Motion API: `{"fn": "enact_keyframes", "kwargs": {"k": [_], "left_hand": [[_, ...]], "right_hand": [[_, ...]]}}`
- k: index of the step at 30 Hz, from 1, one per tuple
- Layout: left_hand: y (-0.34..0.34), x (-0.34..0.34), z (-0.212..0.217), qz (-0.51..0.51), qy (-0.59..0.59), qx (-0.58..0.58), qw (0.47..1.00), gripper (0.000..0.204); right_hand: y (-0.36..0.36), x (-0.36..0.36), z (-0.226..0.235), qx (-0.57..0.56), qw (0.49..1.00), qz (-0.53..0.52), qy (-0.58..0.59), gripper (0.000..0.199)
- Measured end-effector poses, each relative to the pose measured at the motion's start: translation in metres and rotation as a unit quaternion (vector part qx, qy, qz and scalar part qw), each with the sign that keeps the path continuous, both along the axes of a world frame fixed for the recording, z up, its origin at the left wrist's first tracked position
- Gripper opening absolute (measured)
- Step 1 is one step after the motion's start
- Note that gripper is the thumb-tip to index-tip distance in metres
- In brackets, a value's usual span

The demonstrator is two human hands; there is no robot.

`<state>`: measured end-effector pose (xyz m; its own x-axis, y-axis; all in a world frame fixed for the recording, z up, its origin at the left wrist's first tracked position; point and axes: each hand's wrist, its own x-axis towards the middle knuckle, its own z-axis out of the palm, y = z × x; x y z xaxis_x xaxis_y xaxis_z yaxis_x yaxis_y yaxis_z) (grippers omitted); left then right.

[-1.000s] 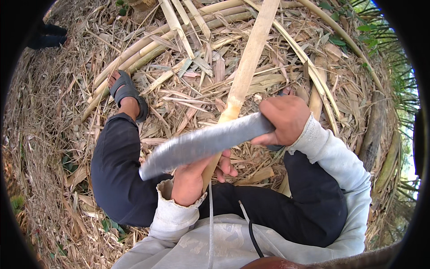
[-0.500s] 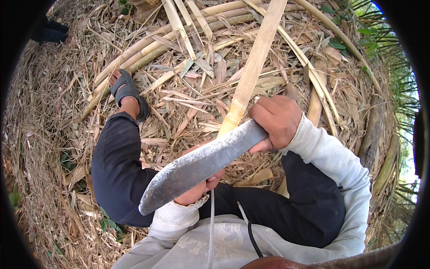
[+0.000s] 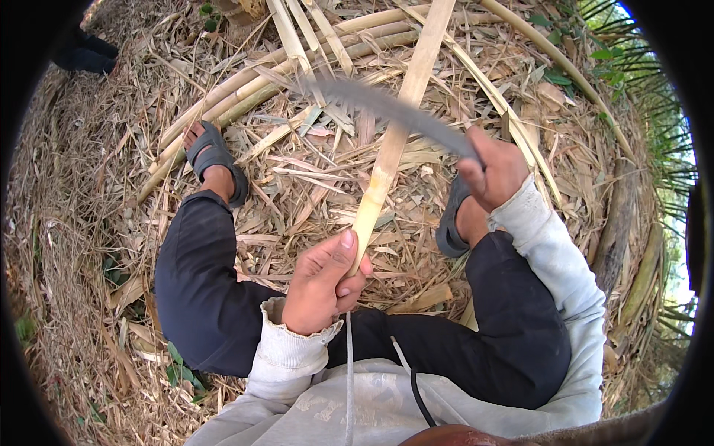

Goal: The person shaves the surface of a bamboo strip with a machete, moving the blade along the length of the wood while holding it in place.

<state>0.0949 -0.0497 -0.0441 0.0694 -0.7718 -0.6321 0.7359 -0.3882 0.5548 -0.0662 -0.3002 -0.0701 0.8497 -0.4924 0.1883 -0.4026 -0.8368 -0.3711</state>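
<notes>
My left hand (image 3: 325, 281) pinches the near end of a long, flat bamboo strip (image 3: 390, 152), thumb on top. From there the strip runs away from me and slants up to the right, past the top of the view. Its near part is paler and yellower beyond a node. In my right hand (image 3: 497, 169) is a machete (image 3: 405, 115), its fingers wrapped round the handle, which they mostly hide. The dark blade, smeared by motion, points to the far left and crosses over the strip. Whether blade and strip touch, I cannot tell.
Dry leaves and shavings cover the ground. Bamboo poles (image 3: 245, 85) curve across the far left, with split strips (image 3: 294, 37) lying over them. Another pole (image 3: 558, 56) lies far right, near a log (image 3: 616, 219). My sandalled feet flank the strip. Another person's dark-clothed leg (image 3: 88, 53) shows far left.
The machete has swung away from me, off my left hand and out over the strip's farther part. My left hand, hidden before by the blade, now shows. The strip has shifted slightly left.
</notes>
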Motion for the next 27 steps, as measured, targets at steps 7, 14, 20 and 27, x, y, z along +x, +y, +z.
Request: {"fn": "enact_keyframes", "kwargs": {"k": [7, 14, 20, 27], "left_hand": [[-0.002, -0.005, 0.0, -0.009, 0.016, 0.019, 1.0, 0.046], [-0.006, -0.014, -0.002, -0.036, -0.021, 0.02, 0.999, 0.043], [-0.001, -0.011, -0.005, -0.018, -0.013, 0.025, 0.999, 0.043], [0.002, -0.01, -0.011, -0.012, -0.003, 0.04, 0.999, 0.043]], "right_hand": [[0.02, 0.002, 0.011, -0.015, 0.996, 0.092, -0.007, 0.062], [-0.015, 0.002, 0.017, 0.122, 0.992, -0.033, -0.02, 0.064], [-0.01, 0.013, 0.02, -0.061, 0.994, 0.089, 0.003, 0.067], [-0.026, 0.011, 0.006, 0.061, 0.997, -0.048, 0.028, 0.06]]}}
